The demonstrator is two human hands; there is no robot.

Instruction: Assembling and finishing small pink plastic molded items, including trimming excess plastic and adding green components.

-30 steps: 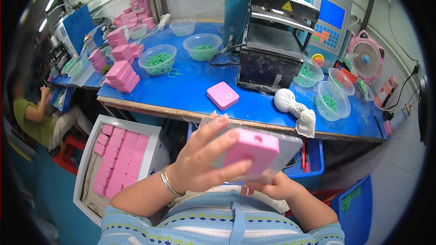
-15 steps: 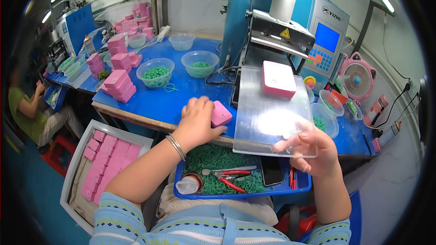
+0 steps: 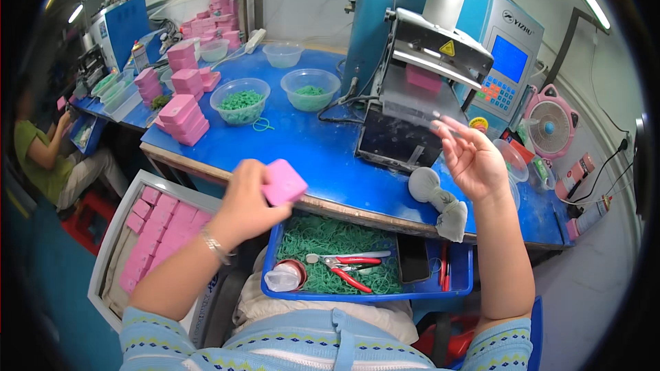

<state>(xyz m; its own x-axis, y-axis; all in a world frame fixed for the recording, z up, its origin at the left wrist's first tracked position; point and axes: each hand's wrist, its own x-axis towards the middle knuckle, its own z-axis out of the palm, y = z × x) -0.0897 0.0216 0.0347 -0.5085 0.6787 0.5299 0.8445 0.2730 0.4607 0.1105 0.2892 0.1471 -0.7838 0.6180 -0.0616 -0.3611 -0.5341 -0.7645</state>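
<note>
My left hand (image 3: pixel 249 200) is closed on a small pink square block (image 3: pixel 284 183), lifted at the front edge of the table above the floor side. My right hand (image 3: pixel 478 161) is raised with its fingers partly stretched and holds nothing. Its fingertips are by the front edge of the clear plate (image 3: pixel 430 106); whether they touch it I cannot tell. Another pink block (image 3: pixel 423 77) sits on that plate, beneath the head of the blue press machine (image 3: pixel 440 34), which partly hides it.
The blue tray (image 3: pixel 371 293) on my lap holds green strands, red-handled pliers (image 3: pixel 344 271) and a dark phone (image 3: pixel 412 259). A white box (image 3: pixel 137 185) of pink blocks stands left. Bowls (image 3: pixel 240 103), stacked blocks (image 3: pixel 182 118) and a whitish cloth bundle (image 3: pixel 440 203) rest on the table.
The clear plate with its block has moved back under the press head, and my right hand has lifted and opened from it. My left hand has brought its pink block left and nearer.
</note>
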